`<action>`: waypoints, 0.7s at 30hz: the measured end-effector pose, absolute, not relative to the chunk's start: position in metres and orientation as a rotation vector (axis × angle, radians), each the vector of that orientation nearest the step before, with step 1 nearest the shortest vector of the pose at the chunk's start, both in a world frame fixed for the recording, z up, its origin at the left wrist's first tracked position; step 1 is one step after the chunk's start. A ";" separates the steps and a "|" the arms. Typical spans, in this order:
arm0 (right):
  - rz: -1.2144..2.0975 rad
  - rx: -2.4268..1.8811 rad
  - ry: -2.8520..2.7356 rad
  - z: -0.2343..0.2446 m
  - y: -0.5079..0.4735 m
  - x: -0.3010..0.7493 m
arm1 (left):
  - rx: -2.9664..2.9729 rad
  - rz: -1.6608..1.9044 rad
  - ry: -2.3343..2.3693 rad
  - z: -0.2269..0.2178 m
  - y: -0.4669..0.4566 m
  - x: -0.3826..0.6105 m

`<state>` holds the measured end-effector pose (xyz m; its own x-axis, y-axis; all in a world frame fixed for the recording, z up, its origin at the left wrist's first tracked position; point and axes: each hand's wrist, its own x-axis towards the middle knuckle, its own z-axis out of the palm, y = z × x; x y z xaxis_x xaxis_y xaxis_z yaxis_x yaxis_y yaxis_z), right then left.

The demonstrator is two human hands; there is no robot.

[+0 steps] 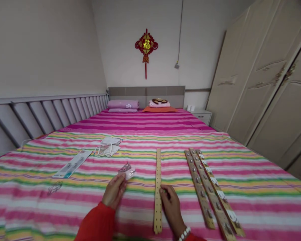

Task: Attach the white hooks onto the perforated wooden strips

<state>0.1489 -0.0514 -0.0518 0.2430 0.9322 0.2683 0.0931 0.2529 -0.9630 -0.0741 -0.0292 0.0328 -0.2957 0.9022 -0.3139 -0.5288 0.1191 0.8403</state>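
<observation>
My left hand is closed on the corner of a small clear plastic packet with little shiny pieces in it, held above the striped sheet. A narrow tan strip with rows of holes lies lengthwise in front of me. At its right edge my right hand has its fingers pinched together, touching or nearly touching the strip. Whatever sits between those fingertips is too small to make out. To the right lie three similar strips carrying rows of small metal pieces, the outermost with white round pieces as well.
Several flat clear packets are piled at the left. Nearby lie a long clear package and a tangle of thin wire-like loops. Slatted railing borders the bed's left side. Pillows rest by the headboard; wardrobes stand right.
</observation>
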 end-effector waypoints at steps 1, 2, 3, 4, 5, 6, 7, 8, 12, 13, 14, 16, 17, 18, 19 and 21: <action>0.854 -1.142 -1.141 -0.050 -0.051 0.151 | 0.453 1.463 1.147 0.030 -0.035 -0.064; 0.909 -1.116 -1.105 -0.048 -0.050 0.153 | 0.472 1.425 1.145 0.027 -0.041 -0.055; 0.959 -1.090 -1.069 -0.046 -0.050 0.156 | 0.509 1.383 1.152 0.024 -0.046 -0.047; 0.998 -1.066 -1.035 -0.044 -0.051 0.158 | 0.570 1.337 1.167 0.022 -0.050 -0.040; 1.029 -1.043 -1.007 -0.042 -0.052 0.160 | 0.650 1.291 1.182 0.020 -0.053 -0.035; 1.054 -1.023 -0.985 -0.040 -0.054 0.162 | 0.745 1.244 1.192 0.019 -0.055 -0.031; 1.080 -1.006 -0.969 -0.038 -0.056 0.163 | 0.843 1.195 1.193 0.018 -0.056 -0.027; 1.113 -0.989 -0.957 -0.036 -0.059 0.163 | 0.932 1.148 1.190 0.019 -0.057 -0.025; 1.295 -0.943 -0.923 -0.031 -0.074 0.159 | 1.157 1.058 1.179 0.022 -0.057 -0.017; 1.326 -0.948 -0.919 -0.030 -0.078 0.158 | 1.191 1.055 1.174 0.022 -0.057 -0.015; 1.345 -0.960 -0.916 -0.029 -0.082 0.158 | 1.222 1.054 1.165 0.022 -0.057 -0.013; 1.364 -0.981 -0.915 -0.027 -0.089 0.157 | 1.268 1.043 1.147 0.022 -0.058 -0.008; 1.373 -0.984 -0.915 -0.026 -0.092 0.158 | 1.287 1.038 1.141 0.022 -0.058 -0.004; 1.387 -0.986 -0.916 -0.026 -0.095 0.158 | 1.304 1.033 1.136 0.022 -0.059 -0.001; 1.405 -0.988 -0.914 -0.026 -0.097 0.159 | 1.320 1.028 1.131 0.022 -0.059 0.002; 1.441 -0.998 -0.890 -0.027 -0.103 0.160 | 1.336 1.025 1.125 0.022 -0.061 0.008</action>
